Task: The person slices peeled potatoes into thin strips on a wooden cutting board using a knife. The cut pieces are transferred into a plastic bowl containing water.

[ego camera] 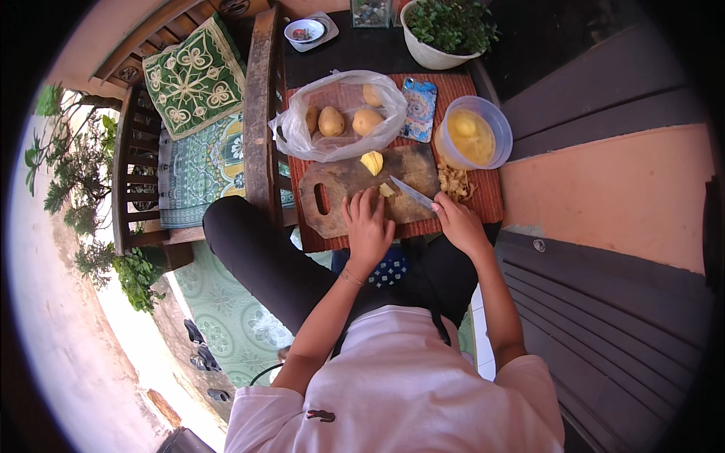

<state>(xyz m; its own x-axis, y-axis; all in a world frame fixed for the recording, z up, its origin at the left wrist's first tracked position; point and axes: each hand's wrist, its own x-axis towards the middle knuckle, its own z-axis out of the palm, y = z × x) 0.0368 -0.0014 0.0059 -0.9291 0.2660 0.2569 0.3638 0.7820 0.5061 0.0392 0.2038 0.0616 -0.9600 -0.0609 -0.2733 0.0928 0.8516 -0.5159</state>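
Note:
My right hand (461, 226) grips a kitchen knife (412, 193) by its handle. The blade points up and left over the worn wooden cutting board (362, 213). On the board's near edge rests my left hand (368, 231), fingers apart. A small cut potato piece (387, 189) lies by its fingertips; whatever is under the palm is hidden. Farther up the board sits a sliced, peeled potato portion (371, 162), its slices close together. Right of the board, potato peelings (455, 182) lie in a heap below a clear plastic tub (501, 139) holding peeled potato in liquid.
Beyond the board, an open plastic bag (308, 148) holds several unpeeled potatoes (331, 122). A patterned phone case (418, 110) lies beside it on the red woven mat (487, 198). Farther back are a potted plant (447, 28) and a small white bowl (305, 30). A wooden bench (261, 119) stands left.

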